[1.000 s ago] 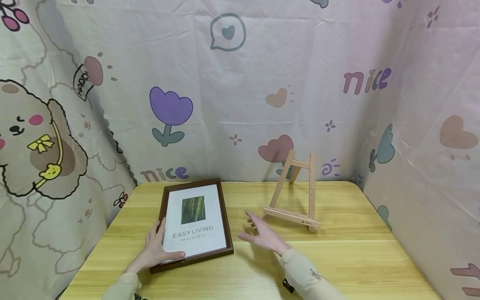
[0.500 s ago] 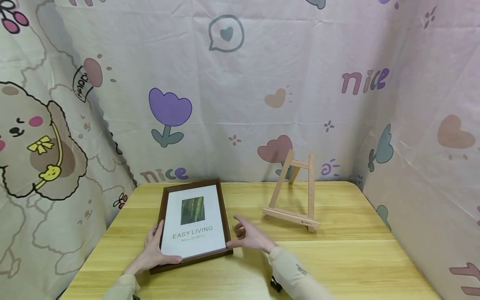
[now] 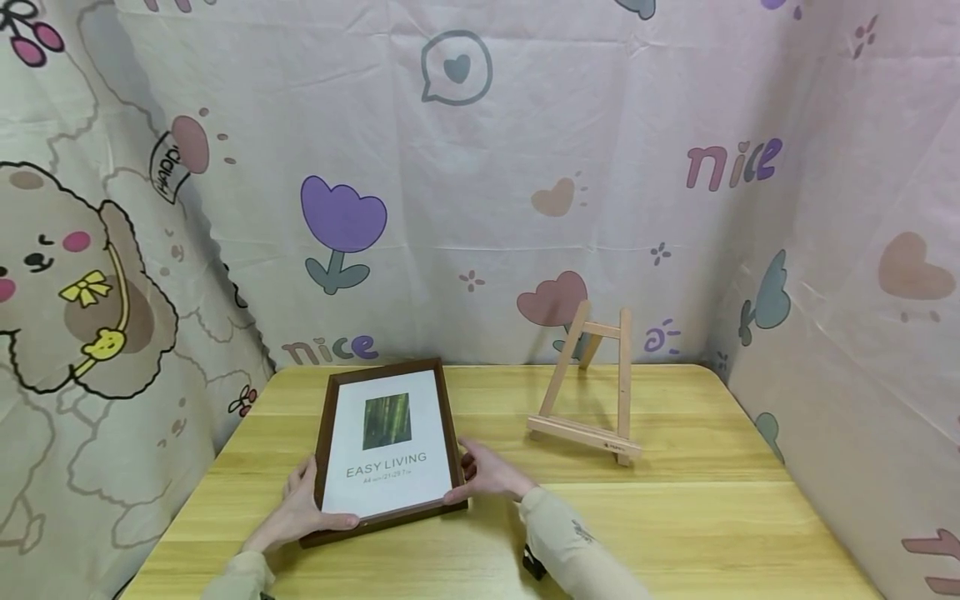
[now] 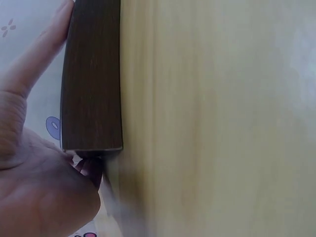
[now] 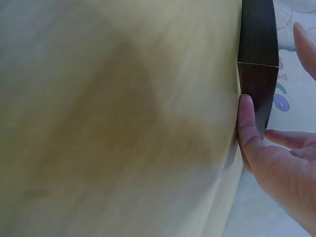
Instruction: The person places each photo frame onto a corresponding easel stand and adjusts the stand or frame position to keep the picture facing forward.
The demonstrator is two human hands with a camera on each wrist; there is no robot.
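A dark brown picture frame (image 3: 450,417) lies face up on the table, a white sheet printed EASY LIVING and a small green picture showing in it. My left hand (image 3: 296,508) grips its near left corner, thumb over the front edge and fingers along the left side. In the left wrist view, the dark edge of the picture frame (image 4: 93,79) sits between thumb and fingers. My right hand (image 3: 487,473) is at the near right corner, thumb over the border. Fingers (image 5: 247,116) touch the frame's side low by the table in the right wrist view.
A small wooden easel (image 3: 585,431) stands on the right half of the table, behind my right hand. The light wood table (image 3: 675,533) meets a printed cloth (image 3: 465,167) at the back and on both sides.
My right hand has moved left from the space beside the easel to the picture frame's right edge. My left hand has slid slightly toward me along the left side. The frame has stayed in place.
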